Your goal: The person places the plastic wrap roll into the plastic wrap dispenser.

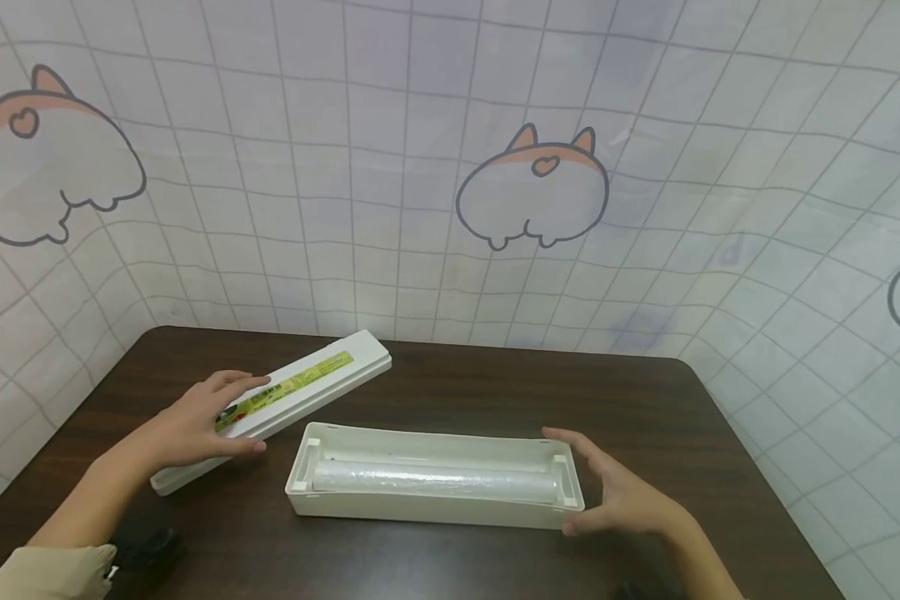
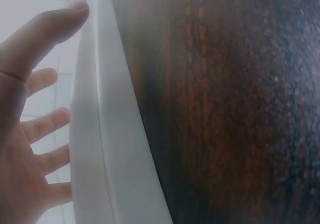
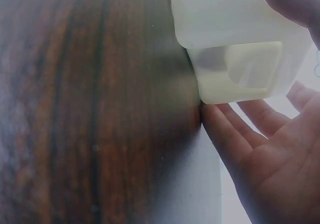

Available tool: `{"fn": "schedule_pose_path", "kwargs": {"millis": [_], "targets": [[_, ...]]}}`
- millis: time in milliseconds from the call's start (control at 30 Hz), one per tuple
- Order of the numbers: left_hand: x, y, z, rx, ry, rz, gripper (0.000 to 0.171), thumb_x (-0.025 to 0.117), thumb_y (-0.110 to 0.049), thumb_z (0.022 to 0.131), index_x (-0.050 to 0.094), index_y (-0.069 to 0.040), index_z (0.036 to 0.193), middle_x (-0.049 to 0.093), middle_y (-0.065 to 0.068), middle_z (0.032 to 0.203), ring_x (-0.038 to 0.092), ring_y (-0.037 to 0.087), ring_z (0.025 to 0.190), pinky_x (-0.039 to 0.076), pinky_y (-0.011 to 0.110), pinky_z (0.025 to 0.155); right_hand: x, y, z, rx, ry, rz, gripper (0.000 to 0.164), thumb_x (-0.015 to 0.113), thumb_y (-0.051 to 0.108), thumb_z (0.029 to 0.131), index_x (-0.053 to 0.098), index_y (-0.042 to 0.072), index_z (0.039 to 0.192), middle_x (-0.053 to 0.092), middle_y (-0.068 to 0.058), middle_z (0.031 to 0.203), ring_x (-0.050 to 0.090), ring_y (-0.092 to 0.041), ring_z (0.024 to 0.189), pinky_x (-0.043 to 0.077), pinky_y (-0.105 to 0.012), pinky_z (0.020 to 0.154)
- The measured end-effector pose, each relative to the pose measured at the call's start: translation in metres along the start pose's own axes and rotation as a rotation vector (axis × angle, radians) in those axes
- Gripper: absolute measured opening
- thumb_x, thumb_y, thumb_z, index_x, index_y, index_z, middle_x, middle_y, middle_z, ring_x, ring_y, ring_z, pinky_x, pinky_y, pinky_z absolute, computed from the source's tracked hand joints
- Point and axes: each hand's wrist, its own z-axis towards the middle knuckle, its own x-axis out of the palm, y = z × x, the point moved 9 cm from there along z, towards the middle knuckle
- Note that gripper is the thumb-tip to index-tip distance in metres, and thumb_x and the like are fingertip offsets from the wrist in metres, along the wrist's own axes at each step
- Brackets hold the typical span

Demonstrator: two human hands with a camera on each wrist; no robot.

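Right hand (image 1: pixel 624 493) spreads wide right of box (image 1: pixel 435 509), left hand (image 1: pixel 193 422) wide across lid (image 1: pixel 306 393) left of it; best brace box squarely.

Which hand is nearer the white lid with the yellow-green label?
Left. The left hand spans the white lid; the right hand is farther away, at the right end of the open plastic box.

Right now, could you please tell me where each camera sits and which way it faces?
Head: worn on the head, facing forward and down over table, white lid and open box; left hand, right hand and forearms show.
Left wrist: on that wrist, facing the lid's side and table; part of the left hand shows.
Right wrist: on that wrist, facing the box's end; part of the right hand shows.
Shared: head and left wrist both show the lid.
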Motion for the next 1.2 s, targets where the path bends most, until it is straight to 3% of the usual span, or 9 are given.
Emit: {"fn": "schedule_pose_path", "kwargs": {"millis": [567, 700, 933, 1200], "targets": [[0.011, 0.005, 0.002, -0.026, 0.045, 0.023, 0.096, 0.078, -0.063, 0.075, 0.045, -0.011, 0.148, 0.043, 0.025, 0.142, 0.051, 0.047, 0.116, 0.047, 0.058, 0.078, 0.001, 0.003, 0.0, -0.007, 0.021, -0.002, 0.11, 0.087, 0.019, 0.07, 0.021, 0.016, 0.158, 0.037, -0.01, 0.149, 0.037, -0.042, 0.125, 0.04, -0.064, 0.091], [0.013, 0.003, 0.002, -0.03, 0.052, 0.025, 0.095, 0.077, -0.065, 0.075, 0.045, -0.013, 0.148, 0.043, 0.024, 0.142, 0.051, 0.046, 0.116, 0.047, 0.056, 0.077, 0.001, 0.005, -0.001, -0.006, 0.023, 0.001, 0.11, 0.087, 0.02, 0.069, 0.022, 0.019, 0.158, 0.037, -0.009, 0.149, 0.037, -0.043, 0.124, 0.04, -0.063, 0.091], [0.017, 0.0, -0.001, -0.042, 0.063, 0.022, 0.094, 0.078, -0.063, 0.074, 0.045, -0.015, 0.148, 0.041, 0.023, 0.144, 0.05, 0.048, 0.118, 0.047, 0.059, 0.079, 0.0, 0.005, -0.006, -0.02, 0.028, -0.02, 0.11, 0.086, 0.02, 0.07, 0.021, 0.018, 0.158, 0.034, -0.011, 0.151, 0.035, -0.045, 0.128, 0.037, -0.073, 0.092], [0.018, -0.005, -0.007, -0.042, 0.066, 0.03, 0.089, 0.084, -0.05, 0.075, 0.045, -0.015, 0.148, 0.041, 0.022, 0.145, 0.052, 0.045, 0.115, 0.048, 0.054, 0.075, -0.001, 0.002, -0.01, -0.015, 0.031, -0.01, 0.11, 0.087, 0.021, 0.069, 0.022, 0.022, 0.158, 0.035, -0.009, 0.151, 0.034, -0.043, 0.13, 0.034, -0.075, 0.094]]}}
